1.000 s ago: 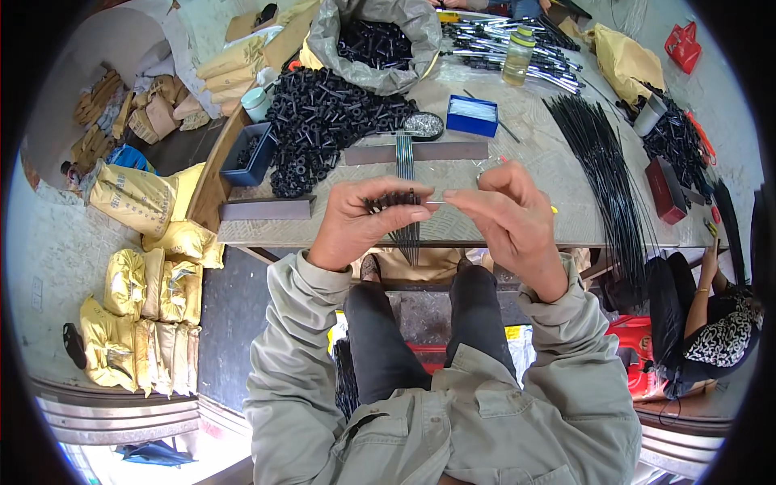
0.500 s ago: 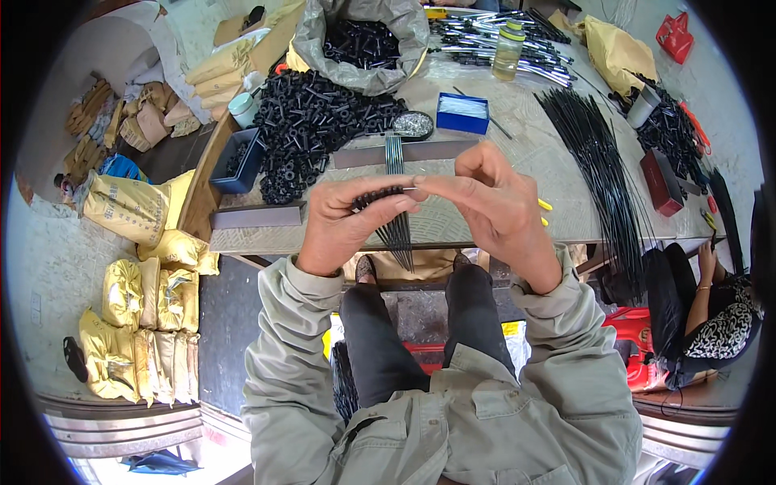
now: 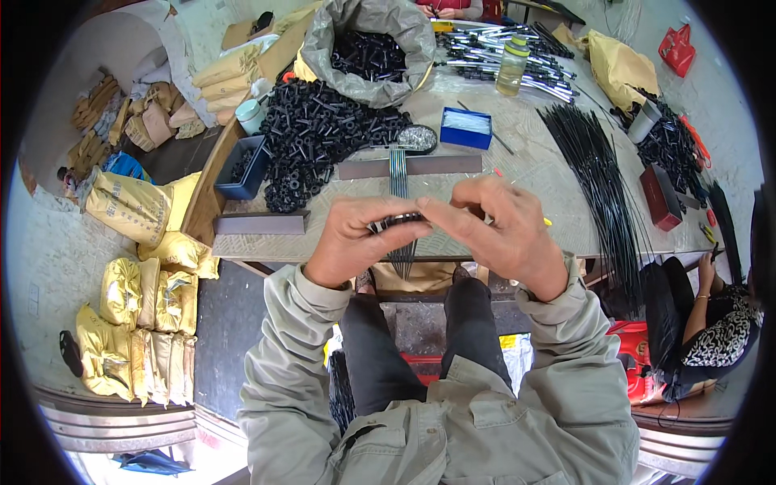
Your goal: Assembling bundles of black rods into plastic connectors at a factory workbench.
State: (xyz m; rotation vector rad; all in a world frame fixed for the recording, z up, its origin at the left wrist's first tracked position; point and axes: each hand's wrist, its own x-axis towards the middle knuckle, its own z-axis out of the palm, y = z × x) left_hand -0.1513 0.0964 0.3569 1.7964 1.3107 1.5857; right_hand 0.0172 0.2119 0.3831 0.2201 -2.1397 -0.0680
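Rods are laid across a bar on the worktable, flanked by a heap of parts at left and a rod bundle at right; behind the heap, a sack is set.

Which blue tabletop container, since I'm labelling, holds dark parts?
The darker bin, left of the heaped fittings; the brighter box, further right, holds whitish pieces.

I see thin rods gleaming like metal, close in at twelve o'clock; farther out, a crinkled grey plastic sack. Eleven: smooth, black, plastic-looking parts. One: clear, glossy bottle. Near three: shiny black wires. Six: matt cloth shirt. Eight: glossy, wrinkled yellow bags.
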